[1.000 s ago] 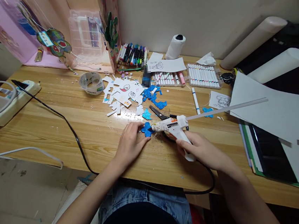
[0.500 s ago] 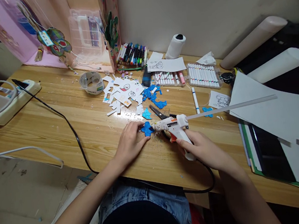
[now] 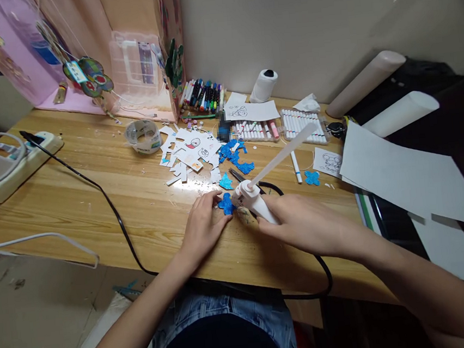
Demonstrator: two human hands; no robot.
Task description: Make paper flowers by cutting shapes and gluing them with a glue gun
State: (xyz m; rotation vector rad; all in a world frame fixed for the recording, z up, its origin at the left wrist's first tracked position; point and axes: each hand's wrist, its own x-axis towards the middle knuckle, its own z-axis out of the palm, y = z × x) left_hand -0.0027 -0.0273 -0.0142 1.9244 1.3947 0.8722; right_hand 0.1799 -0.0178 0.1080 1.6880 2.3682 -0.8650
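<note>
My left hand rests on the wooden table, its thumb and fingertips closed on the left edge of a small blue flower-shaped cutout. My right hand is wrapped round the handle of a white glue gun, with a long translucent glue stick rising from its rear. The gun's nozzle end is at the cutout's right side; whether it touches cannot be told. Scissors lie partly hidden behind the gun. A light-blue scrap lies just above the cutout.
White paper scraps, blue scraps and a tape roll lie farther back. Marker sets stand near the wall. Another blue flower lies right. A power strip is at left, large paper sheets at right.
The glue gun has turned in my right hand, so its glue stick now points up and away instead of rightward. My right forearm has swung outward. My left hand stays at the blue cutout.
</note>
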